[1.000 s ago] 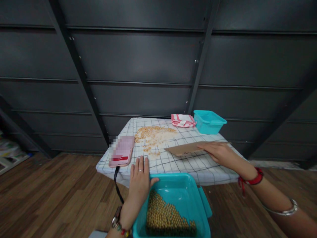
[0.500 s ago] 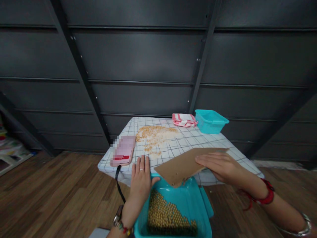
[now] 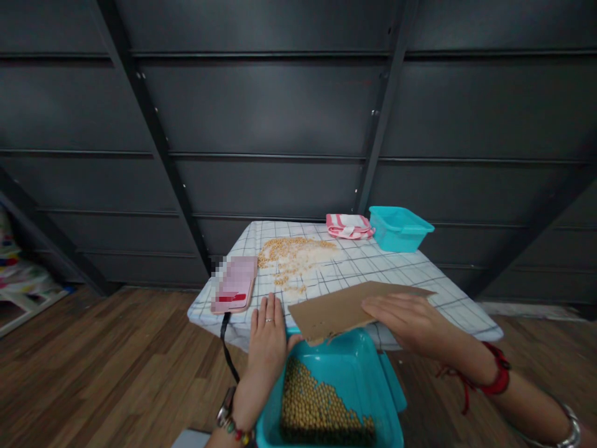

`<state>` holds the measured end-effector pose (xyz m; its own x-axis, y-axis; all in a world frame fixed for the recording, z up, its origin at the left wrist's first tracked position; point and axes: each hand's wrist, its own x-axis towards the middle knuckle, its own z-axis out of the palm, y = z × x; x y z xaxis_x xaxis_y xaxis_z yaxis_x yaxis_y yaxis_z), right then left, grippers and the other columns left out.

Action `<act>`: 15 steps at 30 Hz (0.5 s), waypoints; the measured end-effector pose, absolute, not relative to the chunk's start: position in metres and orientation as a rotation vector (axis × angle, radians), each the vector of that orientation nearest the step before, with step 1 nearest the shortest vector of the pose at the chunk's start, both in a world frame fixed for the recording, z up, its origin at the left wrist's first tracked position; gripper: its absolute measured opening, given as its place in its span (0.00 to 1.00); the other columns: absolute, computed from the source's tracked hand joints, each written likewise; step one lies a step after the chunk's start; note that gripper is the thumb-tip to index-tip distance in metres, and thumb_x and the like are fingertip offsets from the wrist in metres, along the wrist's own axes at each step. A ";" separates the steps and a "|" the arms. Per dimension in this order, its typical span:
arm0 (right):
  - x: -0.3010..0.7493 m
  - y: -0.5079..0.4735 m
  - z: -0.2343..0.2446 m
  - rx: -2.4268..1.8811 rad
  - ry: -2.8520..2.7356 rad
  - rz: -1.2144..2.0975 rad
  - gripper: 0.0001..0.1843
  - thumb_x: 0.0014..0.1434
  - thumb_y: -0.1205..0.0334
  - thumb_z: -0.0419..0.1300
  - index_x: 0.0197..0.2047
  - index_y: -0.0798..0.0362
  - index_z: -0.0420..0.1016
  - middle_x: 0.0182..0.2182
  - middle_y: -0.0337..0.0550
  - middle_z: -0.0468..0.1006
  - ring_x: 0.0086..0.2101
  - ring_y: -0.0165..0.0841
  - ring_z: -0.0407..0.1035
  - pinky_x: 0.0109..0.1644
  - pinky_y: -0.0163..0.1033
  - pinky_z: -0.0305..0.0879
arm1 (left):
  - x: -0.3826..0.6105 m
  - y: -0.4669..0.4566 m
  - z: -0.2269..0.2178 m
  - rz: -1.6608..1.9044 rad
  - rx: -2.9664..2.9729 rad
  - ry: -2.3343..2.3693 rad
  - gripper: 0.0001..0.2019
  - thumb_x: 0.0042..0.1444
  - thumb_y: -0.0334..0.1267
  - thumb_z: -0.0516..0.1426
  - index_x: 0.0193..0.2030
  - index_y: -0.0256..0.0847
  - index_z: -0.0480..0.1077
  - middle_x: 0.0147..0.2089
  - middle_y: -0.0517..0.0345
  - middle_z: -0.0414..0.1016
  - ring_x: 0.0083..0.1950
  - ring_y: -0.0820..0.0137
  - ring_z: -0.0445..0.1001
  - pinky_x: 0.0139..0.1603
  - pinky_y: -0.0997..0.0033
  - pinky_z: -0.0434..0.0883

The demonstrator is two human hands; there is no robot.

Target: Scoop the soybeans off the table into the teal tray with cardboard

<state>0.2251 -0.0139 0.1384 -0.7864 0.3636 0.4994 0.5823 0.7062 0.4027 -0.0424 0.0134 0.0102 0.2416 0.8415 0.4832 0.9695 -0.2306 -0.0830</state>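
My right hand (image 3: 415, 320) grips a flat piece of brown cardboard (image 3: 333, 311), fingers over its top. The cardboard tilts across the table's front edge, its torn lower corner above the turquoise bin (image 3: 347, 367). Inside the bin lies a heap of round yellow soybeans (image 3: 317, 401), mostly at the near left. My left hand (image 3: 268, 342) rests palm down at the table edge, fingers stretched out, thumb by the bin's rim. More soybeans (image 3: 291, 246) are scattered on the checked cloth (image 3: 373, 267), mixed with a pale, grainy spread (image 3: 321, 254) whose kind I cannot tell.
A pink phone (image 3: 236, 283) with a black strap (image 3: 226, 348) lies at the table's left. At the back right sit a folded red-and-white cloth (image 3: 349, 226) and a second turquoise bin (image 3: 401, 229). A dark panelled wall (image 3: 261, 106) rises behind the table.
The cardboard in my right hand has shifted slightly left, and its lower corner has lifted a little. My left hand keeps its place; the scattered soybeans look the same.
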 end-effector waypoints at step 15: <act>0.231 -0.001 0.131 -0.742 -2.461 -0.929 0.19 0.54 0.77 0.42 0.38 0.58 0.72 0.31 0.45 0.79 0.31 0.30 0.73 0.34 0.35 0.71 | -0.042 0.015 0.010 -0.500 -2.108 -1.656 0.34 0.53 0.56 0.46 0.58 0.28 0.58 0.59 0.34 0.61 0.60 0.53 0.60 0.55 0.50 0.61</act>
<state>0.2310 -0.0007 0.1308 -0.7765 0.3335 0.5347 0.6036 0.6373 0.4791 -0.0419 0.0153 0.0097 0.2292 0.8250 0.5165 0.9730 -0.2088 -0.0982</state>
